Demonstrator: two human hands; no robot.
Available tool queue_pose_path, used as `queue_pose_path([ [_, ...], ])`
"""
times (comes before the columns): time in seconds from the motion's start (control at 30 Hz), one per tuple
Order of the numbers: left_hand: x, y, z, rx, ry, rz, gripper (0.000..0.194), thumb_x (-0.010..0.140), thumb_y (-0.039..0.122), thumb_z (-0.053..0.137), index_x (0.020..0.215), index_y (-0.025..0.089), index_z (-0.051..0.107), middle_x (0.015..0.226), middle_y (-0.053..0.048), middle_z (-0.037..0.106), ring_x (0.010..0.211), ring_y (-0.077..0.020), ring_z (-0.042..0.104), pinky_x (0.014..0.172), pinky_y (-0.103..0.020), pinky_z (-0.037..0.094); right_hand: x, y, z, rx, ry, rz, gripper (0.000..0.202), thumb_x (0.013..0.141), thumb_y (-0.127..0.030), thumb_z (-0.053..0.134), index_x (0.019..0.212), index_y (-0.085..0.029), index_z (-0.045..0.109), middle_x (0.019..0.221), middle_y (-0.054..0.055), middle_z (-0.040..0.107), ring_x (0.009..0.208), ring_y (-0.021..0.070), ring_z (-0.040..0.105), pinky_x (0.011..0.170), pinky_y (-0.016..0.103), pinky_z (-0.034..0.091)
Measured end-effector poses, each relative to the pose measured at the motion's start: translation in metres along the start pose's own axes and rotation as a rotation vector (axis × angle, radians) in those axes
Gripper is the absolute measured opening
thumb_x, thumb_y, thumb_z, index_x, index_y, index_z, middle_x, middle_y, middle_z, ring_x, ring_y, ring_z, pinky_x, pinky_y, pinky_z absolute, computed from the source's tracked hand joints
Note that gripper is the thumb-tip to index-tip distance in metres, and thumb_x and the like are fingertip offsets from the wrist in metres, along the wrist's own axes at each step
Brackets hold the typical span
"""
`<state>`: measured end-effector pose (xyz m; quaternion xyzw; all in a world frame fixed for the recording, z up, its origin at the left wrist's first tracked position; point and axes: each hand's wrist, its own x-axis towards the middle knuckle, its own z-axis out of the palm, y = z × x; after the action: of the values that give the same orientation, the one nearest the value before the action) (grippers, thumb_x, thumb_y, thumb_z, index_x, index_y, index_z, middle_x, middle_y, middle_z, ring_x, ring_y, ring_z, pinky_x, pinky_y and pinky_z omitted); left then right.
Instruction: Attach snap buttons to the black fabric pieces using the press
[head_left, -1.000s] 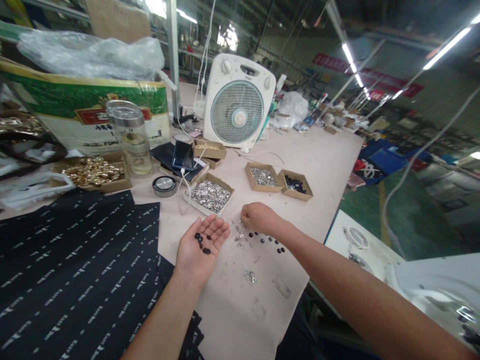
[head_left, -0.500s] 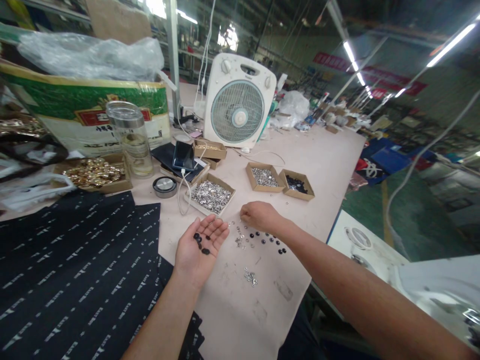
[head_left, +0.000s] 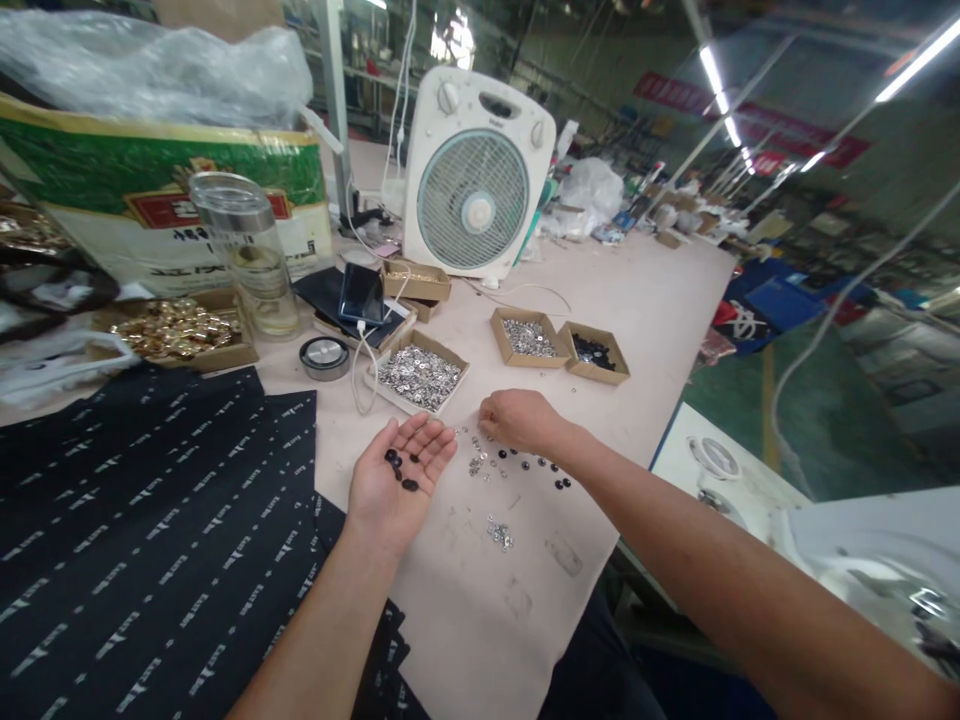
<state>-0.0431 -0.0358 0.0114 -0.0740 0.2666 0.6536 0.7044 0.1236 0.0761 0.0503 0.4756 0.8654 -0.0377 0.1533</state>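
My left hand (head_left: 397, 478) is cupped palm up above the table and holds several black snap buttons (head_left: 409, 485) on the palm and fingers. To its right, my right hand (head_left: 519, 420) is closed in a pinch low over the table; what is between its fingertips is hidden. Loose silver snap parts (head_left: 477, 465) lie on the table between the two hands. Black round snap caps (head_left: 561, 484) are scattered below my right wrist. Nearer to me is a small pile of silver snap parts (head_left: 500, 533).
Open boxes hold silver parts (head_left: 420, 376), more silver parts (head_left: 529, 338), black parts (head_left: 592, 352) and gold parts (head_left: 176, 328). A box fan (head_left: 480, 180), a phone (head_left: 361, 295) on a cable and a glass jar (head_left: 262, 285) stand behind. Dark printed fabric (head_left: 165, 540) covers the left.
The view has tilted slightly, so the table and fan sit higher. Both hands keep nearly the same pose and place, with the black snap buttons still in the left palm.
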Motion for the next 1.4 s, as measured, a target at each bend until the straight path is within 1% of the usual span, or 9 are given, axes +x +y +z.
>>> queue_pose_path([
  [0.3, -0.001, 0.000, 0.002, 0.006, 0.005, 0.000, 0.028, 0.092, 0.025, 0.046, 0.091, 0.008, 0.068, 0.088, -0.014, 0.071, 0.088, -0.0239, 0.070, 0.084, -0.039, 0.057, -0.004, 0.002, -0.001, 0.041, -0.027, 0.027, 0.019, 0.083, -0.028, 0.054, 0.088, -0.022, 0.072, 0.090, 0.005, 0.072, 0.079, 0.0195, 0.061, 0.061, 0.026, 0.033],
  [0.47, 0.000, 0.000, -0.001, 0.005, -0.011, -0.002, 0.027, 0.092, 0.025, 0.047, 0.092, 0.008, 0.068, 0.089, -0.014, 0.071, 0.089, -0.0240, 0.070, 0.085, -0.039, 0.057, -0.003, 0.004, 0.000, 0.159, -0.066, -0.005, 0.018, 0.084, -0.027, 0.054, 0.086, -0.020, 0.071, 0.086, 0.004, 0.072, 0.076, 0.0170, 0.061, 0.058, 0.024, 0.033],
  [0.6, -0.001, 0.001, 0.000, 0.004, -0.012, -0.005, 0.028, 0.092, 0.025, 0.046, 0.092, 0.008, 0.068, 0.088, -0.013, 0.071, 0.087, -0.0238, 0.070, 0.084, -0.038, 0.057, -0.002, 0.007, -0.001, 0.201, -0.080, 0.011, 0.018, 0.084, -0.026, 0.054, 0.086, -0.020, 0.071, 0.087, 0.003, 0.072, 0.076, 0.0167, 0.061, 0.058, 0.024, 0.033],
  [0.7, -0.001, 0.001, 0.002, 0.005, 0.000, -0.006, 0.029, 0.092, 0.024, 0.045, 0.091, 0.008, 0.068, 0.087, -0.013, 0.071, 0.086, -0.0237, 0.070, 0.084, -0.038, 0.057, -0.001, 0.010, 0.000, 0.192, -0.054, 0.016, 0.019, 0.085, -0.026, 0.054, 0.088, -0.020, 0.071, 0.089, 0.004, 0.072, 0.079, 0.0176, 0.061, 0.061, 0.024, 0.033],
  [0.8, -0.001, 0.001, 0.002, 0.003, 0.008, -0.011, 0.029, 0.092, 0.024, 0.045, 0.091, 0.007, 0.068, 0.087, -0.014, 0.071, 0.087, -0.0240, 0.070, 0.084, -0.038, 0.057, -0.004, 0.009, 0.003, 0.162, 0.037, 0.009, 0.020, 0.086, -0.027, 0.053, 0.088, -0.022, 0.071, 0.091, 0.003, 0.072, 0.079, 0.0175, 0.060, 0.060, 0.025, 0.032],
  [0.9, -0.001, 0.001, 0.002, 0.004, 0.000, -0.005, 0.029, 0.092, 0.024, 0.045, 0.092, 0.007, 0.068, 0.088, -0.014, 0.071, 0.088, -0.0246, 0.070, 0.084, -0.039, 0.057, -0.015, 0.002, 0.003, 0.209, 0.109, -0.052, 0.018, 0.086, -0.029, 0.055, 0.090, -0.023, 0.072, 0.091, 0.002, 0.070, 0.076, 0.0154, 0.058, 0.060, 0.024, 0.032],
  [1.0, -0.002, 0.000, 0.002, 0.006, -0.003, -0.005, 0.029, 0.092, 0.024, 0.045, 0.091, 0.007, 0.068, 0.088, -0.014, 0.071, 0.087, -0.0247, 0.070, 0.083, -0.039, 0.057, -0.028, -0.008, 0.004, 0.245, 0.058, -0.173, 0.018, 0.084, -0.026, 0.059, 0.095, -0.025, 0.073, 0.092, 0.001, 0.070, 0.078, 0.0144, 0.059, 0.064, 0.023, 0.034],
  [1.17, -0.001, -0.001, 0.002, 0.013, 0.001, -0.002, 0.028, 0.092, 0.024, 0.045, 0.092, 0.008, 0.068, 0.088, -0.014, 0.071, 0.088, -0.0248, 0.070, 0.083, -0.039, 0.057, -0.039, -0.020, 0.006, 0.143, -0.010, -0.247, 0.019, 0.085, -0.020, 0.055, 0.090, -0.024, 0.072, 0.094, 0.003, 0.068, 0.083, 0.0158, 0.060, 0.067, 0.024, 0.035],
  [1.4, -0.001, -0.001, 0.001, 0.015, -0.004, -0.002, 0.029, 0.092, 0.024, 0.045, 0.091, 0.008, 0.068, 0.087, -0.014, 0.071, 0.087, -0.0245, 0.070, 0.083, -0.038, 0.057, -0.038, -0.027, 0.002, -0.070, 0.002, -0.234, 0.021, 0.087, -0.028, 0.050, 0.089, -0.020, 0.070, 0.096, 0.007, 0.068, 0.078, 0.0191, 0.061, 0.060, 0.026, 0.032],
])
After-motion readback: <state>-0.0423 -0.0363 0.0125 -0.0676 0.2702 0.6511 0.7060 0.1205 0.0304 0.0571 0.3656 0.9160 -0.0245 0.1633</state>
